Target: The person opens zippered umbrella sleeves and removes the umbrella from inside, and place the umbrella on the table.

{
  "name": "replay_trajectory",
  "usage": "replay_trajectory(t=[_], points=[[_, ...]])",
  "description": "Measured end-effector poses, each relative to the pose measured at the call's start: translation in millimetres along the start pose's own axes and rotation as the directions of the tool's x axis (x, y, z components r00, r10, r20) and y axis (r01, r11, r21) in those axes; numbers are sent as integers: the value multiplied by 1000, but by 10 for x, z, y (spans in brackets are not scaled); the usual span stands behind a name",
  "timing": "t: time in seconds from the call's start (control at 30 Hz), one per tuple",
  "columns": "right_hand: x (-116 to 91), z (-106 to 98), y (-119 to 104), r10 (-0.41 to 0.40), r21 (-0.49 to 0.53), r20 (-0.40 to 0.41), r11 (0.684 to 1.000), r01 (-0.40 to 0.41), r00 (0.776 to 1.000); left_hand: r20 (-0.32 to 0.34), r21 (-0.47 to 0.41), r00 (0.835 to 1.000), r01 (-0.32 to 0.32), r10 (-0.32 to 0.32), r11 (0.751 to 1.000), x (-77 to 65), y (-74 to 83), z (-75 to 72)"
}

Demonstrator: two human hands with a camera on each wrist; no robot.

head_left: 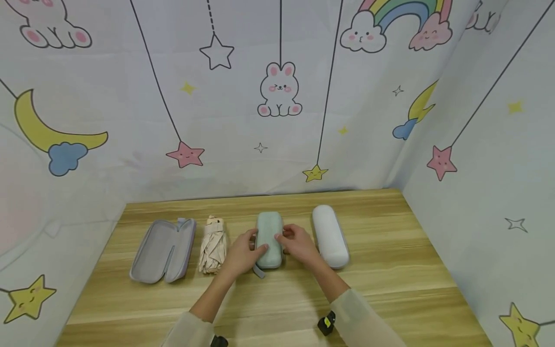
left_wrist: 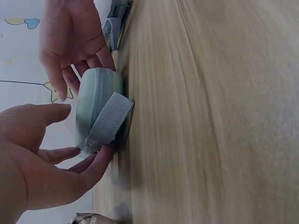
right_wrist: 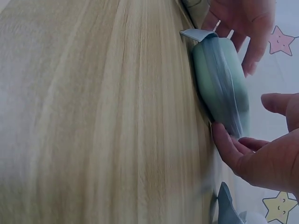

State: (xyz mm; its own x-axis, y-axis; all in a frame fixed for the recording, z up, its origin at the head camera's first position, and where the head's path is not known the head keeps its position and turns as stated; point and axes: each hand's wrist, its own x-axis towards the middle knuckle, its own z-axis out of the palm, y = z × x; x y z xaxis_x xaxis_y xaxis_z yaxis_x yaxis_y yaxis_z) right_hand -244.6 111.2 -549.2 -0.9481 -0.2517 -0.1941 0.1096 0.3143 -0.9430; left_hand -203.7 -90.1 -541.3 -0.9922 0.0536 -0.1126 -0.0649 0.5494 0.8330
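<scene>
Well, grn case [head_left: 269, 230] btm unseen.

The case [head_left: 270, 238] is pale green; its strap [left_wrist: 111, 117] grey

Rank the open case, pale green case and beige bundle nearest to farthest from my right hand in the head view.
1. Pale green case: just left of your right hand.
2. Beige bundle: past your left hand.
3. Open case: farthest left.

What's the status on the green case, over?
Left hand, right hand touching opposite sides of green case. Case looks closed. No object on top; white case close beside right hand.
</scene>
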Motion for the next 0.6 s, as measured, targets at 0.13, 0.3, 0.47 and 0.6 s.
replay_trajectory(t=[0.13,0.3,0.47,0.6], points=[[0,32,-1,-16,-71,-2,997,15,1000,6,-22,999,36,-36,999,-3,-26,4],[4,51,10,-33,-119,-1,992,32,999,0,-80,996,84,-85,993,1,-48,13],[16,45,0,-44,-92,-6,995,43,999,11,-208,991,131,-131,969,-8,-42,16],[29,23,11,-49,-84,-31,995,47,998,57,-276,991,130,-119,952,-29,-37,13]])
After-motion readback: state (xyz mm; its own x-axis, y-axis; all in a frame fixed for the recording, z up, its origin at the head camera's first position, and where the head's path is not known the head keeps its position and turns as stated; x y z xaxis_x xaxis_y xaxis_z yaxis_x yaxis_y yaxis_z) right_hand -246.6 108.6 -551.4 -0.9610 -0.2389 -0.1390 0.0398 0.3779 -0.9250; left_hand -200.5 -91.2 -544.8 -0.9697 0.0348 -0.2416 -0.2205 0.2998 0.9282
